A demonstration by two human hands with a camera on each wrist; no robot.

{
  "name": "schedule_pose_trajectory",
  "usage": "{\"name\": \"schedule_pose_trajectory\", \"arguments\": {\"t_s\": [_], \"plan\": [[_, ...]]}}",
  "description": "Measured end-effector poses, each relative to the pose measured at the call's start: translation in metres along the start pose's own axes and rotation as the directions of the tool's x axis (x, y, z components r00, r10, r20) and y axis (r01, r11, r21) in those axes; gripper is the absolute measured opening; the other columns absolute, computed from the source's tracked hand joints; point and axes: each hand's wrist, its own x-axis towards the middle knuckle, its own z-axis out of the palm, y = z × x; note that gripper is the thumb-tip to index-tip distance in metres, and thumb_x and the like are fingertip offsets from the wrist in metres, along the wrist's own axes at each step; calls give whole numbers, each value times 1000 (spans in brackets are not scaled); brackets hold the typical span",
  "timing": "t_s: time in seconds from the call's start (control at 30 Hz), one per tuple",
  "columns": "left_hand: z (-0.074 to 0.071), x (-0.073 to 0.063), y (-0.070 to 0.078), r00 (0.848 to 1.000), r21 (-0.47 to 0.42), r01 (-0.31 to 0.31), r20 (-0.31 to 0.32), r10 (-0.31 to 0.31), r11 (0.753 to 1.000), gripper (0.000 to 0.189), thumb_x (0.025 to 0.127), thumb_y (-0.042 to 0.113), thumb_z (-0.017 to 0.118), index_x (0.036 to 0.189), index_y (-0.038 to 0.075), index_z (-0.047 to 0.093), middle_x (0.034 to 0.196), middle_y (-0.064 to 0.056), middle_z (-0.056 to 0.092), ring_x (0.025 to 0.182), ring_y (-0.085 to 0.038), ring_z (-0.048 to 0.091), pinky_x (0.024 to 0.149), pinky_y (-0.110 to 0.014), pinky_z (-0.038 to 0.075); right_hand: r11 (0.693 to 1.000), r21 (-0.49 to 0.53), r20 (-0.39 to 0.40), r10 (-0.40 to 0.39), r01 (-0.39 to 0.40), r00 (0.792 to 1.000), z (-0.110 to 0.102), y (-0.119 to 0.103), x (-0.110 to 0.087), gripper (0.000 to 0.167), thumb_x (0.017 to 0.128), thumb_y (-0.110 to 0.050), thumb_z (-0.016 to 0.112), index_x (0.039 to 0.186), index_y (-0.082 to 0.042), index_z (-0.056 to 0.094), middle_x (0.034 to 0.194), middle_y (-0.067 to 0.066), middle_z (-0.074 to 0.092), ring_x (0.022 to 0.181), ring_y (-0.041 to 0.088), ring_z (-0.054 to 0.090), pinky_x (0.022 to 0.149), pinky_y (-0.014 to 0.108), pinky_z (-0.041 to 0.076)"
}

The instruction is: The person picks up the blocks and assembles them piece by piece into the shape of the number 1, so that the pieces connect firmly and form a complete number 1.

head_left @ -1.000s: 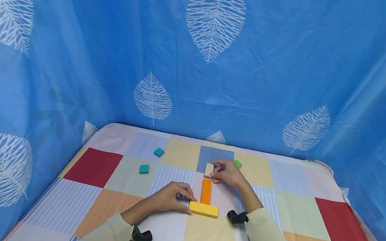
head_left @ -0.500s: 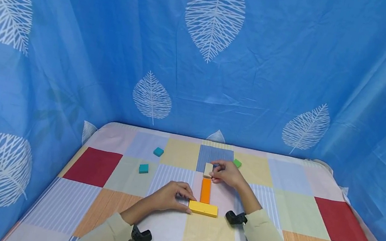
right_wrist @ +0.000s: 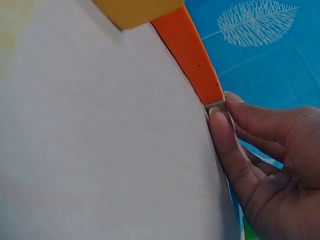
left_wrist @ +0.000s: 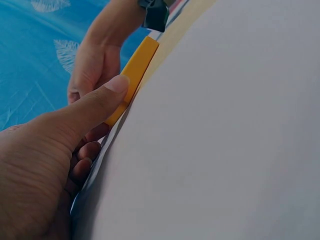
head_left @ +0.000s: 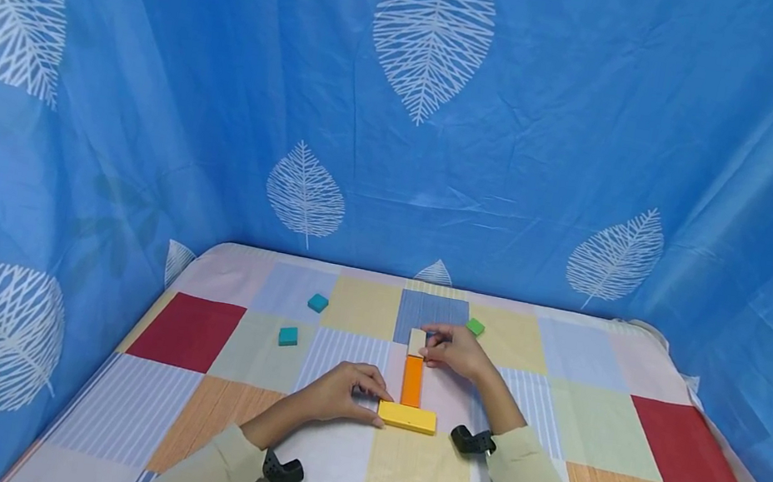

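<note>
Near the middle of the patchwork cloth, a long yellow block (head_left: 407, 418) lies crosswise. My left hand (head_left: 343, 393) pinches its left end between thumb and fingers; in the left wrist view the thumb lies along the yellow block (left_wrist: 135, 75). An orange block (head_left: 413, 382) runs lengthwise away from the yellow one, its near end at that block's far side. At the orange block's far end is a small beige block (head_left: 417, 342), pinched by my right hand (head_left: 456, 351). In the right wrist view the beige block (right_wrist: 215, 105) meets the end of the orange block (right_wrist: 192, 55), mostly hidden by fingers.
Two teal blocks lie to the left, one farther back (head_left: 318, 303) and one nearer (head_left: 289, 337). A green block (head_left: 475, 327) sits just behind the right hand. Blue leaf-patterned curtain (head_left: 402, 193) encloses the table's back and sides.
My right hand has drawn the beige block slightly toward me, so its near edge now meets the orange block's end. The left hand keeps its place on the yellow block.
</note>
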Motion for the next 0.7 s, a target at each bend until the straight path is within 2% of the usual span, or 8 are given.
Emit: {"name": "schedule_pose_trajectory", "arguments": {"t_s": [0.43, 0.7], "plan": [[0, 0, 0, 1000, -23, -8, -5, 8, 1000, 33, 77, 23, 91, 108, 16, 81, 99, 14, 69, 96, -5, 62, 89, -26, 51, 1000, 18, -17, 2, -1, 1000, 1, 3, -4, 46, 90, -1, 75, 133, 4, 62, 94, 13, 60, 75, 19, 67, 70, 32, 60], [0, -1, 3, 1000, -14, -12, -10, 12, 1000, 32, 77, 22, 91, 107, 16, 81, 99, 13, 69, 96, -5, 62, 89, -26, 51, 999, 27, -1, -22, 22, 1000, 1, 0, -7, 48, 91, -1, 73, 135, 8, 58, 95, 16, 60, 76, 22, 67, 73, 35, 61]]}}
